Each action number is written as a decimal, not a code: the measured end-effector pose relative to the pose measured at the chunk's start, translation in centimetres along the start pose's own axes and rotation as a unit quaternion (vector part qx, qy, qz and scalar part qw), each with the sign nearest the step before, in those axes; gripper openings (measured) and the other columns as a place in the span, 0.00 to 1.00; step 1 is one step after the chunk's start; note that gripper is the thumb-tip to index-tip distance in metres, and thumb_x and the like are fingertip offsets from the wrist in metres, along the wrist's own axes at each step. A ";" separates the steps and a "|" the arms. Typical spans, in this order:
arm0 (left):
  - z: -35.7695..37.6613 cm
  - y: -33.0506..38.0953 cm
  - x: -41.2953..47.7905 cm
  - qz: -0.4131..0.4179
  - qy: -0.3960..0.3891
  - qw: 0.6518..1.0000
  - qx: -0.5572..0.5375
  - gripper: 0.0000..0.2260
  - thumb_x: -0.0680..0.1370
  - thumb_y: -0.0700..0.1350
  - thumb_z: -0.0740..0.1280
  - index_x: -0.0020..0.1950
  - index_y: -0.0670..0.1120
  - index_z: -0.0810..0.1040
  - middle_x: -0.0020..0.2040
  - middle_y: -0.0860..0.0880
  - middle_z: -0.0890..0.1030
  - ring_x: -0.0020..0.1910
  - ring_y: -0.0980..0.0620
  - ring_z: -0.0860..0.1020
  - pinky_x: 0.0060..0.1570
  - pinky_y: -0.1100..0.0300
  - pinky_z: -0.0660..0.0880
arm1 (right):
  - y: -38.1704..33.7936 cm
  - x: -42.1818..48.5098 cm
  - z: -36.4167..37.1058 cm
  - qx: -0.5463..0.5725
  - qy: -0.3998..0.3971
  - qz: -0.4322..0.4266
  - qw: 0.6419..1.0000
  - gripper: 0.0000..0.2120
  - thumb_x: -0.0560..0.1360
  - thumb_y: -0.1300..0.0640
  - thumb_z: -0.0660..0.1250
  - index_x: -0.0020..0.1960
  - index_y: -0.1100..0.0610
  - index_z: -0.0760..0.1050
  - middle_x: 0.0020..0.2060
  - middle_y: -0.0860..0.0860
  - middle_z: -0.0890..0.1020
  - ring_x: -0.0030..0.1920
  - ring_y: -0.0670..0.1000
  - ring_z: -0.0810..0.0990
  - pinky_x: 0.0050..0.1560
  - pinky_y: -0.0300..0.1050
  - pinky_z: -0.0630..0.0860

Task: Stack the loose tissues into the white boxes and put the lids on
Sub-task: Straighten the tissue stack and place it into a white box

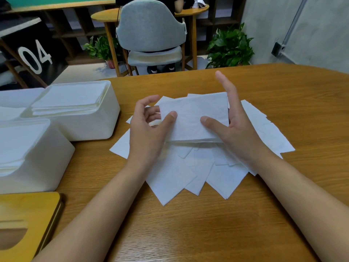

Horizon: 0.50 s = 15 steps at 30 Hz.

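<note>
A small stack of white tissues [194,118] is lifted just above the table between my two hands. My left hand [149,129] holds its left edge, thumb on top and curled fingers beneath. My right hand [230,125] holds its right edge, thumb on top and fingers straight along the side. Beneath them, several loose tissues [188,173] lie fanned out on the wooden table [207,224]. Two open white boxes stand at the left, both holding stacked tissues: the far box [98,125] and the near box [41,167].
A yellow wooden lid [28,214] with an oval slot lies at the near left corner. Past the table's far edge stand a grey chair [151,29] and potted plants [230,48]. A third white box edge [18,95] shows at far left.
</note>
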<state>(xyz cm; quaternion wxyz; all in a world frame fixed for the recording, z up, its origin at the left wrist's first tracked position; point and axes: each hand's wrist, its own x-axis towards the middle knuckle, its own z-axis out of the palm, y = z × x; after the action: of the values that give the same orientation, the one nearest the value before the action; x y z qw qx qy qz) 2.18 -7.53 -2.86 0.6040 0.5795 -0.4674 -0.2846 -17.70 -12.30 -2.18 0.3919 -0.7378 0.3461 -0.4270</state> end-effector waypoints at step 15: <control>0.3 -0.3 -0.4 0.046 -0.121 0.992 0.016 0.31 0.78 0.43 0.76 0.77 0.56 0.66 0.64 0.53 0.79 0.62 0.56 0.79 0.57 0.57 0.79 | 0.3 0.0 -0.1 0.035 0.015 0.031 0.999 0.48 0.73 0.62 0.79 0.83 0.45 0.55 0.74 0.31 0.62 0.63 0.18 0.64 0.58 0.19 0.66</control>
<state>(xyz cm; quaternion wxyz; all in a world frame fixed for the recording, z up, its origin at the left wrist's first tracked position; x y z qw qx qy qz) 1.81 -7.29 -3.25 0.5464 0.5282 -0.5673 -0.3171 -17.82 -12.40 -2.42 0.4249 -0.7061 0.3594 -0.4378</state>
